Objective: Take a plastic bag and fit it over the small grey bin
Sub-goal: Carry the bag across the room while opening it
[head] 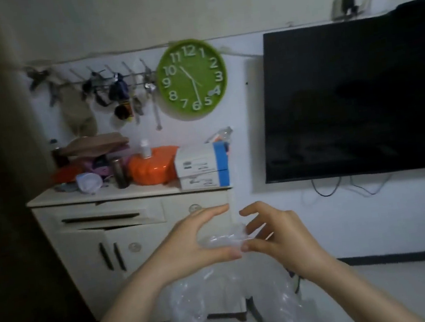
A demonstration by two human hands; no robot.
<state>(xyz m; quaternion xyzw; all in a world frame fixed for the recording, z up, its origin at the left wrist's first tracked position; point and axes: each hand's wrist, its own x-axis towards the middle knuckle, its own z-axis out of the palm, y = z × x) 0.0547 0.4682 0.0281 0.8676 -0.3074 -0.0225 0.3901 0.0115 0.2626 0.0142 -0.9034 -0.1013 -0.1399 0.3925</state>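
A clear plastic bag hangs in front of me, its crumpled top pinched between both hands and its body drooping below them. My left hand grips the bag's top edge with the thumb, fingers stretched out above. My right hand pinches the same edge from the right, its fingers curled. The two hands nearly touch at the bag's mouth. No small grey bin shows in the head view.
A white cabinet stands straight ahead, its top crowded with an orange container, boxes and bottles. A green clock and a hook rail hang above. A black TV fills the right wall. Pale floor lies below.
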